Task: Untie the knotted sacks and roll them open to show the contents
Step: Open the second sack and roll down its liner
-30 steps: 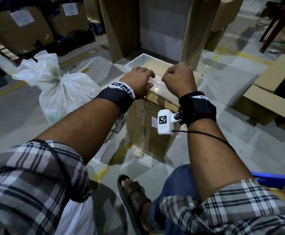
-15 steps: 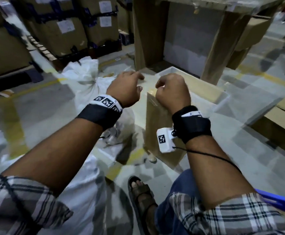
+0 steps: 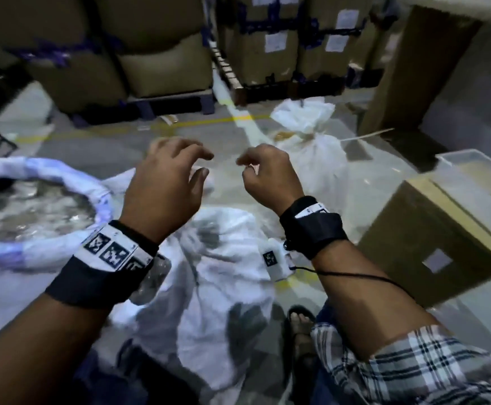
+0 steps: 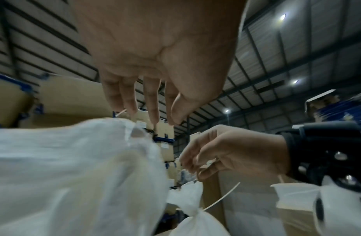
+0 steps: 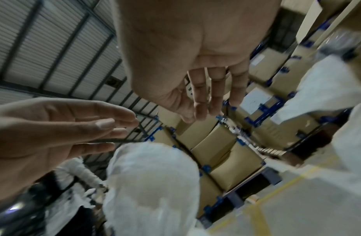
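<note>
A knotted white sack (image 3: pixel 209 273) lies on the floor right under my hands. My left hand (image 3: pixel 180 168) hovers over its top with the fingers spread and relaxed, holding nothing; in the left wrist view its fingertips (image 4: pixel 153 121) hang just above the sack's cloth (image 4: pixel 64 167). My right hand (image 3: pixel 247 166) hovers beside it, fingers loosely curled toward the thumb, and I see nothing held in it. A second tied sack (image 3: pixel 311 147) stands further back. At the left a sack (image 3: pixel 33 247) stands with its rim rolled down, showing shiny contents.
A cardboard box (image 3: pixel 431 238) with a clear tray (image 3: pixel 472 165) on top stands at the right. Stacked cartons (image 3: pixel 267 54) on pallets line the back. My sandalled foot (image 3: pixel 300 320) is beside the sack. Yellow lines cross the grey floor.
My view has swung left from the box to the sacks. Both hands left the box top and came over the knotted sack; the left hand's fingers have uncurled.
</note>
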A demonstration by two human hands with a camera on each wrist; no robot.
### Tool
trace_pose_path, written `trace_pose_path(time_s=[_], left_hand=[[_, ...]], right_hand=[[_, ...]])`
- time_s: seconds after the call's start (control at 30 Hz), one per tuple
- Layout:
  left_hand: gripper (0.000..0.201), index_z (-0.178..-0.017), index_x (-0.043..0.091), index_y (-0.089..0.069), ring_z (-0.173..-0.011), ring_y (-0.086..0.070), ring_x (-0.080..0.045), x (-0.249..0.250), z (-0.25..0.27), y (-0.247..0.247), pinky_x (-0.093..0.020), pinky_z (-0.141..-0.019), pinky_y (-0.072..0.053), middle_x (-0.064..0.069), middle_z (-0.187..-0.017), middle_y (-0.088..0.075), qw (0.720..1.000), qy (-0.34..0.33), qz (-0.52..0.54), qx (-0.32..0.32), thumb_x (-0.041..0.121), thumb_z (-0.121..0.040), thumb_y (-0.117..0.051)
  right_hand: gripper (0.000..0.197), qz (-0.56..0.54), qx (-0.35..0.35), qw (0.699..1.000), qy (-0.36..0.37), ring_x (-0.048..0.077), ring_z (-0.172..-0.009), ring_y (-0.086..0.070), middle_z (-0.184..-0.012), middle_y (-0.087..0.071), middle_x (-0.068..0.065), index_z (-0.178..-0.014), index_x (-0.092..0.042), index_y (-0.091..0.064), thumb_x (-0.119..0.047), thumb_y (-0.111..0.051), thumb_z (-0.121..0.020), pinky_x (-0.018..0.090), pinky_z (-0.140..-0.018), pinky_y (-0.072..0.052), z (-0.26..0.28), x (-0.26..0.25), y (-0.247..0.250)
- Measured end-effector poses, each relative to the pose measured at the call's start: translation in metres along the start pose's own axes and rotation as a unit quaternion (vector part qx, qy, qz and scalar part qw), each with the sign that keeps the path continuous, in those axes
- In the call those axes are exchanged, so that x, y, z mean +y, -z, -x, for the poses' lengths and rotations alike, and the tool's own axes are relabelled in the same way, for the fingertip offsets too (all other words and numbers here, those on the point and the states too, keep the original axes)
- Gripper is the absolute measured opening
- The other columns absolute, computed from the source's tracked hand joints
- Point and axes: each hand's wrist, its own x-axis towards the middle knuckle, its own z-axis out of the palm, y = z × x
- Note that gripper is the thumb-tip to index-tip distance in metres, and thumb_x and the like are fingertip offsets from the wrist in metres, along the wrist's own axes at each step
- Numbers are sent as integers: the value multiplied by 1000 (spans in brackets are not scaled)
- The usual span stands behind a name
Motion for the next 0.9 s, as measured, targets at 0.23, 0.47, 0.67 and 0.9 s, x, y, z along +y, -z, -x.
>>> trace_pose_path(time_s=[0.23, 0.47, 0.67, 0.9], left_hand=[[44, -144, 7, -48, -123, -50, -37, -77, 50, 25, -43, -109, -37, -13, -137, -57, 998, 40, -56, 7, 17, -102, -46], [47, -145, 10, -48, -126, -49, -35, -112, 70, 23, -48, -104, -42, -12, -136, -58, 998, 44, -38, -24, 9, -98, -45], [34, -126, 21, -60, -140, -37, -30, -122, 68, 26, -46, -111, -36, 0, -148, -48, 995, 6, -82, -63, 29, -94, -59], [21, -79, 24, -53, -89, -59, -24, -113, 66, 28, -35, -65, -47, 7, -94, -58, 995, -2, -41, -94, 40, -80, -68]], right_hand=[[25, -82, -11, 987, 134, 21, -101, -64, -107, -71, 8, -112, -6, -72, -13, -66, -89, 20, -85, -44, -8, -67, -57], [18, -33, -104, 966, 234, 18, -83, -57, -93, -68, 7, -101, -5, -73, -18, -73, -89, 26, -73, -40, -10, -77, -72], [16, 1, -197, 925, 324, 24, -86, -61, -102, -61, 6, -100, -10, -73, -14, -77, -85, 43, -76, -51, -7, -75, -62], [18, 219, -86, 887, 397, 30, -93, -56, -111, -57, 8, -95, -18, -64, -8, -56, -83, 40, -48, -48, 8, -80, -47]])
